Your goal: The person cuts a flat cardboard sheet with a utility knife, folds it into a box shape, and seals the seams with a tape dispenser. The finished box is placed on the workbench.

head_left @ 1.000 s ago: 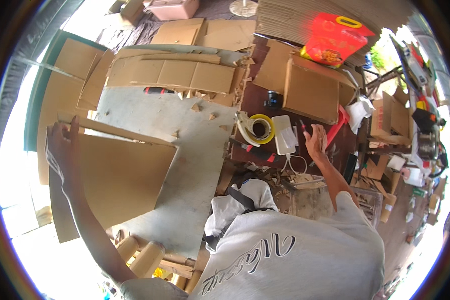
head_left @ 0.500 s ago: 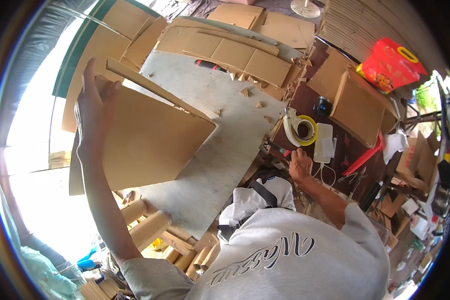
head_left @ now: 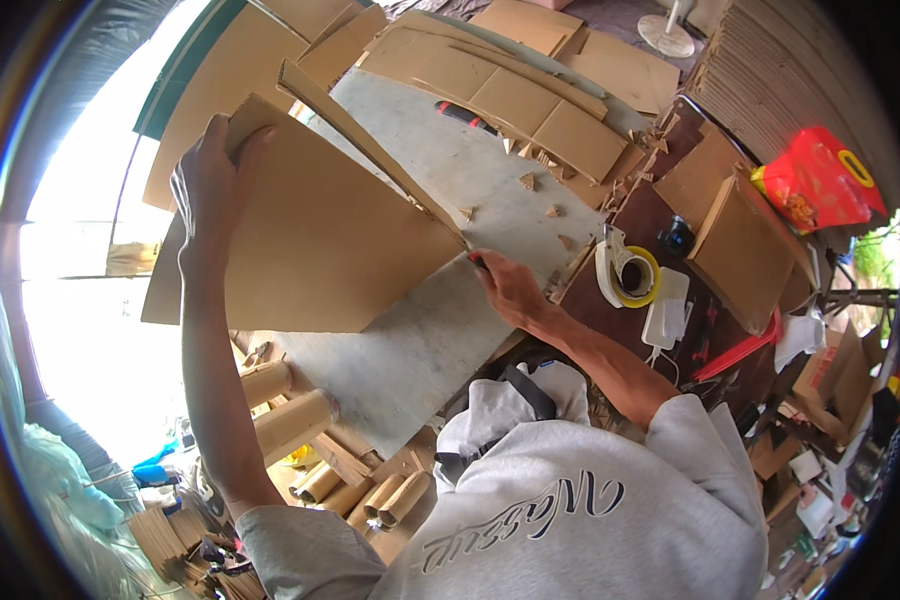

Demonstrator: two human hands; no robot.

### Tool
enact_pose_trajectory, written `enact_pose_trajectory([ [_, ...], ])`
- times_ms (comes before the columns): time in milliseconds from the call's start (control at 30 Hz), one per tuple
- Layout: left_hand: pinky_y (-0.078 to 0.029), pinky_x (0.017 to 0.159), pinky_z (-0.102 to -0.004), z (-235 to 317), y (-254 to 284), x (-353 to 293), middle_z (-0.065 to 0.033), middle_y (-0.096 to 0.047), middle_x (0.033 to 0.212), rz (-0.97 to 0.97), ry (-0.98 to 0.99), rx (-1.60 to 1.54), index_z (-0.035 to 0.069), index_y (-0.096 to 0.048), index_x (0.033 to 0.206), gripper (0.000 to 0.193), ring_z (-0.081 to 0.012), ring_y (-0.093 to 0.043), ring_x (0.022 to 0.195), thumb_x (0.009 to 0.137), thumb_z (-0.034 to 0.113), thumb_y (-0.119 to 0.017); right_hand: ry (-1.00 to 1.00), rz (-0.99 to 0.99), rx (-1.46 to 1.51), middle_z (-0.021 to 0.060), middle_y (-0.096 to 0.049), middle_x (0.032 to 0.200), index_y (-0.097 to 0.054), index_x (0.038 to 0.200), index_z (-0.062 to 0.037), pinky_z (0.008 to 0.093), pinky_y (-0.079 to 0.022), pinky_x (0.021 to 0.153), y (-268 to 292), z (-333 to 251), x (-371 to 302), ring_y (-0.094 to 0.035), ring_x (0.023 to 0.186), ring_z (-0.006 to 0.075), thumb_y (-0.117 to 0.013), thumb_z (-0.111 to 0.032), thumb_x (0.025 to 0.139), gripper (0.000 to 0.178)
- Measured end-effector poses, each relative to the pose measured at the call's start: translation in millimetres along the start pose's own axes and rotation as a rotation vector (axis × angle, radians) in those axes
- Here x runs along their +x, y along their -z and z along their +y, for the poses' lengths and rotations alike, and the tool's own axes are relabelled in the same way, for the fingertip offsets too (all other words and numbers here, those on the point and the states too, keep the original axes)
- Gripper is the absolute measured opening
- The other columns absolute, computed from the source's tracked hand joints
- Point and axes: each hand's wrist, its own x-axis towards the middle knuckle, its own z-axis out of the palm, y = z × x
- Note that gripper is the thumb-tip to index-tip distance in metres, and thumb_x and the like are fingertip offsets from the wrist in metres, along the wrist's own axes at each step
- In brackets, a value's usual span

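Observation:
My left hand (head_left: 220,185) grips the upper left edge of a large folded cardboard sheet (head_left: 310,225), which I hold tilted up over the grey table (head_left: 370,385). A narrow flap (head_left: 355,140) stands out along its far side. At the sheet's right corner, where the flap meets it, my right hand (head_left: 515,290) is closed round a small knife (head_left: 479,261) with a red-and-black handle. The knife's tip is at the cardboard and too small to make out. Small triangular cardboard scraps (head_left: 528,181) lie beyond the corner.
Stacked cardboard (head_left: 530,105) and a red-and-black tool (head_left: 465,117) lie at the back. A tape roll in its dispenser (head_left: 634,278) rests on the dark table at right, near a leaning carton (head_left: 735,250) and red bag (head_left: 820,180). Cardboard tubes (head_left: 295,425) stand below.
My right hand has moved left and forward from the dark table's edge to the sheet's corner with the knife. The view has shifted; my left hand still holds the sheet.

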Motion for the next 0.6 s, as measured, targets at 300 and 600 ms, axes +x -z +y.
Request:
enact_pose_trajectory([
  [300, -0.051, 0.057, -0.0456, -1, -5, -1, -0.0177, -0.067, 0.069, 0.084, -0.058, 0.004, 0.005, -0.055, 0.085, 0.045, -0.0392, -0.067, 0.063, 0.092, 0.045, -0.075, 0.074, 0.047, 0.008, 0.0264, -0.068, 0.099, -0.06, 0.111, 0.0005, 0.0545, -0.052, 0.077, -1, -11, 23, -0.065, 0.09, 0.0478, -0.054, -0.012, 0.101, 0.017],
  [600, -0.054, 0.059, -0.0454, -7, -7, -1, -0.0179, -0.07, 0.075, 0.073, -0.061, 0.035, 0.006, -0.059, 0.098, 0.045, -0.0388, -0.07, 0.066, 0.094, 0.048, -0.072, 0.032, -0.009, -0.049, 0.0275, -0.068, 0.095, -0.061, 0.111, 0.0002, 0.0552, -0.051, 0.076, -1, -13, 33, -0.065, 0.088, 0.0486, -0.055, -0.012, 0.101, 0.017],
])
